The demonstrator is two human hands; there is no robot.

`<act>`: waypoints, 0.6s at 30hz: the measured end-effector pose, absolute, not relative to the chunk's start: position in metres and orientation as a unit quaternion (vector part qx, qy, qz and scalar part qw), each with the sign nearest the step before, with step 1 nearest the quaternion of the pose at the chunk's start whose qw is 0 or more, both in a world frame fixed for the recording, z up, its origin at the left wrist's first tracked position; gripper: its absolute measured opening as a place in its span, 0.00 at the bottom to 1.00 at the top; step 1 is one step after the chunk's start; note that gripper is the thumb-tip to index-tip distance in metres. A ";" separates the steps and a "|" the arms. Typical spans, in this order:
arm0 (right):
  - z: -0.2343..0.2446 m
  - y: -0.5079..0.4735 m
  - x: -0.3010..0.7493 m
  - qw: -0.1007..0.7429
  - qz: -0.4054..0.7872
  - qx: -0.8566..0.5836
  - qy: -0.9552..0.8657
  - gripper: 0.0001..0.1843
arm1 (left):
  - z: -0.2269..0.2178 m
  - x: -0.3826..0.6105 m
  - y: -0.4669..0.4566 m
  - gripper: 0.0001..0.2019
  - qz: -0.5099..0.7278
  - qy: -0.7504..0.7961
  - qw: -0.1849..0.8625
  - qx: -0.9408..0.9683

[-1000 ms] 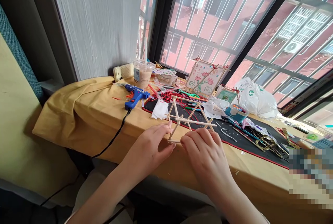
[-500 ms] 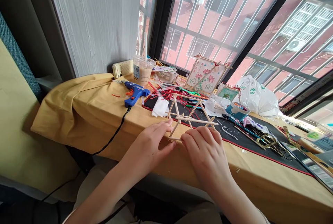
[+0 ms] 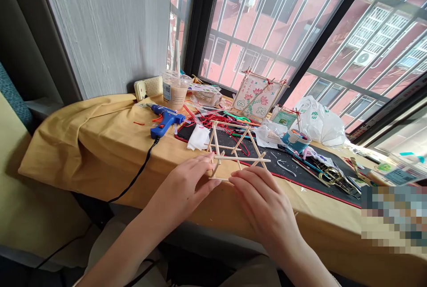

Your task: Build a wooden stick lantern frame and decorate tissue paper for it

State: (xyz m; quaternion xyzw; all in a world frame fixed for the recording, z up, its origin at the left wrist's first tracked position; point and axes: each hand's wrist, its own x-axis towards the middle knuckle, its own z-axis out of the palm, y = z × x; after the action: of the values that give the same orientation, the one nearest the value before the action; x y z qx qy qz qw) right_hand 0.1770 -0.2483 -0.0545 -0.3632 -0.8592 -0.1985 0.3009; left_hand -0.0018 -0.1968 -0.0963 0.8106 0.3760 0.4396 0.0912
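A small frame of pale wooden sticks, with triangular ends joined by bars, is held upright at the table's front edge. My left hand grips its lower left corner, with thumb and fingers closed around the sticks there. On the right, my right hand closes its fingers on the lower near bar and right end; the fingertips are partly hidden behind the hand. A blue glue gun lies to the left of the frame, its black cord hanging over the edge. A crumpled white tissue is just behind the left hand.
Behind the frame a black mat carries red cord, pens and scraps. A drink cup stands at the back left. An embroidered panel and a white plastic bag sit by the window. Scissors lie at right.
The view has shifted, so the scene sits slightly further left. The stick frame stays in both hands, and the right hand's fingers have shifted a little lower against it.
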 end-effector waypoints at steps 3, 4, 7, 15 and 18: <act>-0.052 -0.260 0.193 0.399 -0.138 -0.359 -0.832 0.13 | -0.100 0.000 -0.196 0.10 0.459 0.372 0.058 0.805; -0.053 -0.262 0.199 0.439 -0.133 -0.375 -0.806 0.13 | -0.100 0.001 -0.195 0.11 0.462 0.374 0.051 0.802; -0.057 -0.258 0.212 0.507 -0.090 -0.449 -0.730 0.10 | -0.102 0.001 -0.194 0.14 0.463 0.384 0.029 0.798; -0.057 -0.225 0.209 0.408 0.051 -0.500 -0.762 0.04 | -0.095 0.004 -0.212 0.13 0.562 0.369 -0.189 0.716; -0.052 -0.223 0.207 0.397 0.055 -0.485 -0.778 0.06 | -0.090 0.015 -0.227 0.11 0.558 0.321 -0.301 0.703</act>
State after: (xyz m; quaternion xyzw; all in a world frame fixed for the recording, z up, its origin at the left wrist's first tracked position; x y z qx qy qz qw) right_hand 0.2071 -0.2231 -0.0521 -0.4849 -0.7775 0.0551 0.3965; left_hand 0.0147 -0.2271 -0.0904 0.7030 0.3211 0.5584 -0.3014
